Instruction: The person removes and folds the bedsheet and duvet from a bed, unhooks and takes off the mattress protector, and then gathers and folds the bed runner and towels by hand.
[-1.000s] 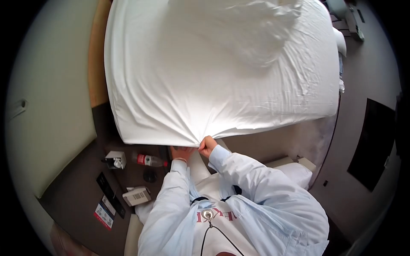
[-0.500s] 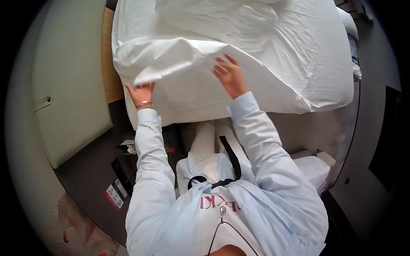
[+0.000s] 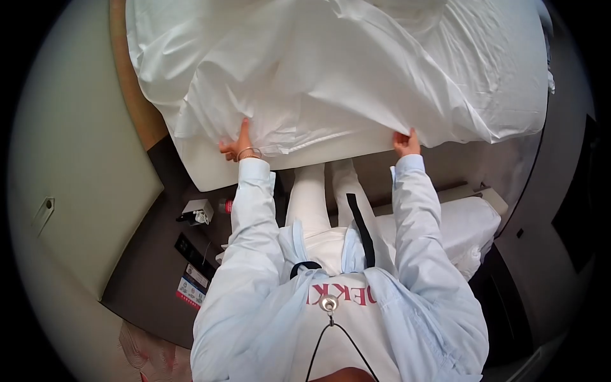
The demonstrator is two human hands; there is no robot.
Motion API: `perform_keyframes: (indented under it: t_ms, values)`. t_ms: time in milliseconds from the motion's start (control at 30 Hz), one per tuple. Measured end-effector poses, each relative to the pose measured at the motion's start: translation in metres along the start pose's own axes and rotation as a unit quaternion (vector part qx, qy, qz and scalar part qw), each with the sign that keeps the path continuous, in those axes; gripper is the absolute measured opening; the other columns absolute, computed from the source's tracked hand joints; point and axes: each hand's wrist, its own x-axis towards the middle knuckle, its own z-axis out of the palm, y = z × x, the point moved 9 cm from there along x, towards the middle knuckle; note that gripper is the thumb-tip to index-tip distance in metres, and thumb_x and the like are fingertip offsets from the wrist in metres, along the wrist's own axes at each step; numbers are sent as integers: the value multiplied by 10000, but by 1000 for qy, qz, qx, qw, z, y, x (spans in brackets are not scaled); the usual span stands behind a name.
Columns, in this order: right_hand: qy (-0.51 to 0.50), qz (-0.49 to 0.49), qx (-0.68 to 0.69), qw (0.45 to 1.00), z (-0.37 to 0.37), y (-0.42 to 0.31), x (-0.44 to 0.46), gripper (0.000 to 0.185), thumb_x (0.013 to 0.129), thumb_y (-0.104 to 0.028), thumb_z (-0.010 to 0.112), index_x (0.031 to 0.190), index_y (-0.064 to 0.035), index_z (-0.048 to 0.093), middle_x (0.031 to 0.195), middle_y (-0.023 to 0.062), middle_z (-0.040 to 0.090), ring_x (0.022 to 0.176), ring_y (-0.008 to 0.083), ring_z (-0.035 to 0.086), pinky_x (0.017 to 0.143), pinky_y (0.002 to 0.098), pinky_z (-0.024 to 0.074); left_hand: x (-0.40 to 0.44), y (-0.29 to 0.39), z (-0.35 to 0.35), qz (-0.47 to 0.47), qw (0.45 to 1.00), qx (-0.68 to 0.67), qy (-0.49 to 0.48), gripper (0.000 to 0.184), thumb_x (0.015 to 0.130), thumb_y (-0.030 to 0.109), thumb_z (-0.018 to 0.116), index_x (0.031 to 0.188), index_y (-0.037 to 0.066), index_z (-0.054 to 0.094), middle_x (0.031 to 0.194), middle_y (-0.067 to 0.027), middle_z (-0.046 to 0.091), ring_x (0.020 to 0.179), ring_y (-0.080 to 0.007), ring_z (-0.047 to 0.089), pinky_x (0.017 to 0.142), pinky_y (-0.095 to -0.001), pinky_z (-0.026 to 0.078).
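Pulling unevenly could leave the white bed sheet (image 3: 318, 105) skewed — its near edge is pinched by the right hand (image 3: 407, 142), while the left hand (image 3: 239, 145) is spread wide.

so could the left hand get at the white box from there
Probably yes: the left hand looks open, and the white box stands in plain view near its sleeve, though the bed corner lies between.

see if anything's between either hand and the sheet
Nothing visible. The right hand grips the edge of the sheet; the open left hand is close to it, contact unclear. The box is off to the left, not between.
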Motion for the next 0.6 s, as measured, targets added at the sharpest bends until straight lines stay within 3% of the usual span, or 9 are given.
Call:
perform_keyframes:
  t_ms: [67,133,233,300,400,433,467,567,600]
  values:
    - [-95,-91,23,991,-1,-58,22,255,835,-264,561,944,-33,558,898,94,615,813,255,587,741,395,484,35,-12,-9,-9,995,71,76,559,600,281,786,1028,76,490,1103,-194,449,991,-236,456,772,-440,434]
    - [-88,-102,55,989,13,-106,-10,261,845,-264,536,935,-19,558,874,104,622,799,255,602,719,379,496,77,-31,40,0,954,-167,-248,473,622,208,782,984,64,514,954,-119,559,793,-203,564,599,-373,497]
    - [-206,-254,-8,945,36,-239,-24,207,786,-96,563,966,7,548,872,117,614,817,204,592,734,347,483,92,16,-2,9,955,-236,-180,376,666,158,754,952,66,527,853,-55,597,679,-190,593,515,-312,498]
    - [-70,-595,-509,618,105,-288,-160,345,682,-34,612,1009,37,526,883,117,603,825,168,572,726,309,466,110,70,-29,-13,933,-308,-185,375,676,168,749,965,71,531,849,-60,598,676,-186,596,515,-306,500]
    - [51,-700,-570,428,210,-390,-286,386,670,-110,570,1032,20,536,937,169,599,887,288,576,810,365,428,156,190,-43,-19,869,-304,-390,278,808,322,590,905,68,535,825,-80,577,746,-192,569,657,-320,492]
    - [-19,-776,-524,350,255,-403,-353,351,689,-125,551,1009,21,546,919,157,599,868,257,578,777,352,441,196,237,-76,102,884,-347,-297,267,819,327,568,909,76,549,808,-69,571,720,-204,564,683,-318,485]
    - [-244,-757,-412,444,291,-397,-417,287,731,-129,543,967,34,548,894,124,597,835,206,578,741,315,453,209,290,-107,110,847,-445,-268,274,839,347,526,886,79,554,793,-59,568,699,-206,556,644,-319,491]
    - [-191,-833,-357,377,324,-352,-564,235,792,-145,521,953,25,546,877,94,591,810,161,570,730,310,471,249,428,-215,339,772,-467,-268,294,868,335,460,854,57,556,799,-73,600,673,-205,586,556,-334,487]
    - [-265,-810,-270,448,331,-358,-561,227,799,-131,527,970,18,539,896,91,587,808,158,570,743,325,478,248,457,-247,434,759,-432,-223,295,875,324,444,847,54,561,786,-78,606,671,-213,594,556,-335,486]
